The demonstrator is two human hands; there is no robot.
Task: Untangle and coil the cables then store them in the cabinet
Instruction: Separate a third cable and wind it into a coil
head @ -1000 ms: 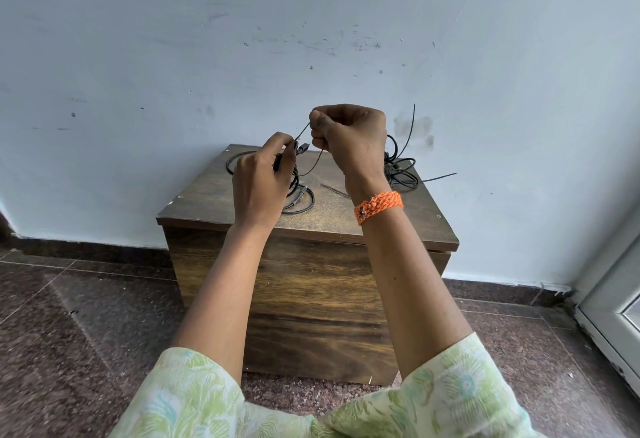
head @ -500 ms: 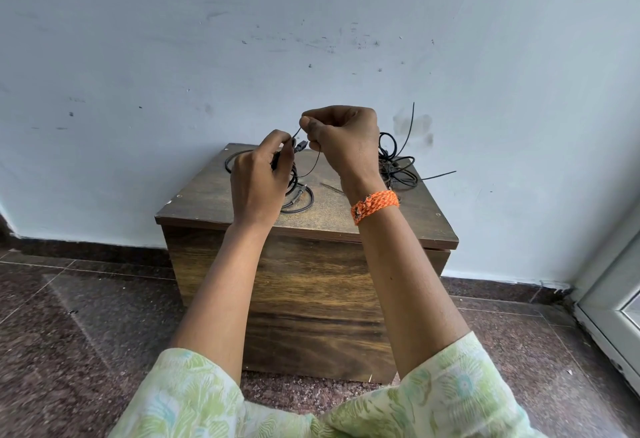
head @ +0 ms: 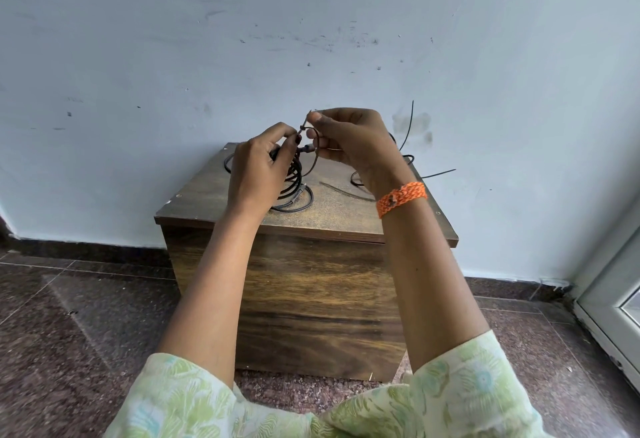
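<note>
Above the wooden cabinet [head: 221, 191], our left hand [head: 258, 167] grips the coiled black cable [head: 294, 177], fingers curled round it. Our right hand [head: 353, 141] pinches a thin tie [head: 303, 125] looped at the coil. Another cable bundle [head: 408, 157] lies on the cabinet's back right.

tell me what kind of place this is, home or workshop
Most likely a room in a home rather than a workshop: a scuffed, pale painted wall, a speckled stone tile floor, and a small wooden cabinet against the wall. A white door frame shows at the right edge. No benches or tools are in view.
</note>
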